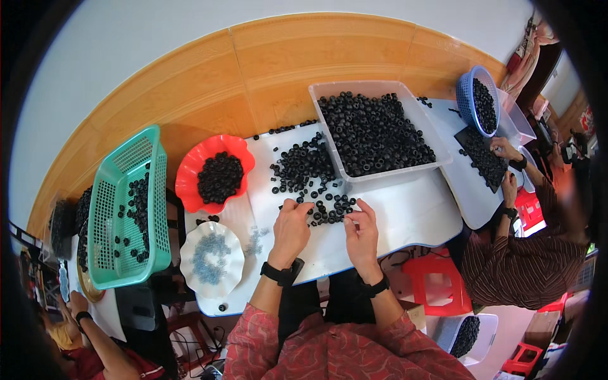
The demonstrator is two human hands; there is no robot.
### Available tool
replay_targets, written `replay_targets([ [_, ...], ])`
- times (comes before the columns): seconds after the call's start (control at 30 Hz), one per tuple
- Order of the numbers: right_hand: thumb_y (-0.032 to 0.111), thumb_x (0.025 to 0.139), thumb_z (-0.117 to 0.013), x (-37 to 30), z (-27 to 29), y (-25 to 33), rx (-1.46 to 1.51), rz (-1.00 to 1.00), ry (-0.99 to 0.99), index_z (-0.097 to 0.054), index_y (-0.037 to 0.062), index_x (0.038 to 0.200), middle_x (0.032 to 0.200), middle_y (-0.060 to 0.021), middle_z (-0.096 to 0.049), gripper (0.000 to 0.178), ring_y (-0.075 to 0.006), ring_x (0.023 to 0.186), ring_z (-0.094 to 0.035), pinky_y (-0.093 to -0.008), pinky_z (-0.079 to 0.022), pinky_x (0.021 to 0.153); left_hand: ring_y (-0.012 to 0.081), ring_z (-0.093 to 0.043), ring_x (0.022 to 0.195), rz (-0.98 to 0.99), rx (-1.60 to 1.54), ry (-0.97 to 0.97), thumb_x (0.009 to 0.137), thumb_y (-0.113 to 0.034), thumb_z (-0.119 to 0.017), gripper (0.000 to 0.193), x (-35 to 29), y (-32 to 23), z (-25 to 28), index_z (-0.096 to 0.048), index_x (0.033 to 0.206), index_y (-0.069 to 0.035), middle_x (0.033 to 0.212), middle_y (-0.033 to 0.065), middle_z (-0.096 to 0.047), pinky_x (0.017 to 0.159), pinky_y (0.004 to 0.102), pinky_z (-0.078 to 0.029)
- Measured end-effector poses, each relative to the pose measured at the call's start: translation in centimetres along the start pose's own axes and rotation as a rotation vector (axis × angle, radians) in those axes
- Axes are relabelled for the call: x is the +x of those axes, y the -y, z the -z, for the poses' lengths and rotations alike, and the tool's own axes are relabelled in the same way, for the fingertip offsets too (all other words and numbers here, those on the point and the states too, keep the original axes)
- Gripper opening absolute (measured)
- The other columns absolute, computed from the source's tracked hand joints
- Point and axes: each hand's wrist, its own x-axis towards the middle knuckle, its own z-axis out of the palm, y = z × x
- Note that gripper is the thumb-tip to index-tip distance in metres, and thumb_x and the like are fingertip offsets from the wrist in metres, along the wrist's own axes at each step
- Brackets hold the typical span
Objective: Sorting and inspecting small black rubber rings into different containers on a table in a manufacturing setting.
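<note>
Over the white table (405, 218), my left hand (291, 229) has its thumb and fingers closed together at the edge of a loose pile of small black ring-shaped parts (303, 166). Across from it, my right hand (362, 239) is closed in a pinch beside the nearest of these parts. What either hand has between its fingertips is too small to make out. Behind the hands stands a clear plastic bin (392, 174) heaped with the same black parts.
To the left are a red scalloped bowl (185, 170) of black parts, a white wavy-edged plate (190, 256) with tiny clear bluish pieces, and a green basket (101, 221). Co-workers sit at both sides; one's hand (505, 149) works near a blue basket (465, 101). A red stool (437, 278) stands below.
</note>
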Motion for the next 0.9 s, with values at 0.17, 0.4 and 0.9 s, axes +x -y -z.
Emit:
replay_targets([
  [0.17,0.0,0.085,-0.063,0.0,-0.6,-0.9,-0.057,-0.064,0.118,-0.062,0.0011,0.095,0.129,-0.021,-0.051,0.01,-0.0333,0.108,-0.054,-0.0335,-0.052,0.077,0.0369,-0.061,0.087,0.096,0.027,0.07,0.079,-0.001,-0.064,0.029,0.4,-0.8,0.4,-0.066,0.106,-0.011,0.098,0.0161,-0.055,0.074,0.0442,-0.05],
  [0.4,-0.003,0.083,-0.062,-0.8,-2.0,0.0,-0.053,-0.01,0.165,-0.061,0.0013,0.095,0.128,-0.0201,-0.052,0.013,-0.0367,0.112,-0.051,-0.0393,-0.047,0.089,0.0378,-0.061,0.085,0.134,0.081,0.092,0.08,-0.005,-0.067,0.022,-0.1,-0.7,0.7,-0.062,0.101,-0.006,0.097,0.0176,-0.055,0.072,0.045,-0.051],
  [0.9,-0.005,0.084,-0.062,-1.7,-2.6,0.7,-0.018,0.1,0.158,-0.062,0.0009,0.096,0.126,-0.017,-0.054,0.014,-0.0264,0.1,-0.06,-0.032,-0.053,0.08,0.0158,-0.066,0.083,0.377,-1.052,0.011,0.093,0.0,-0.058,0.021,-4.2,-0.6,5.5,-0.062,0.112,0.005,0.106,0.0097,-0.065,0.078,0.0314,-0.058],
])
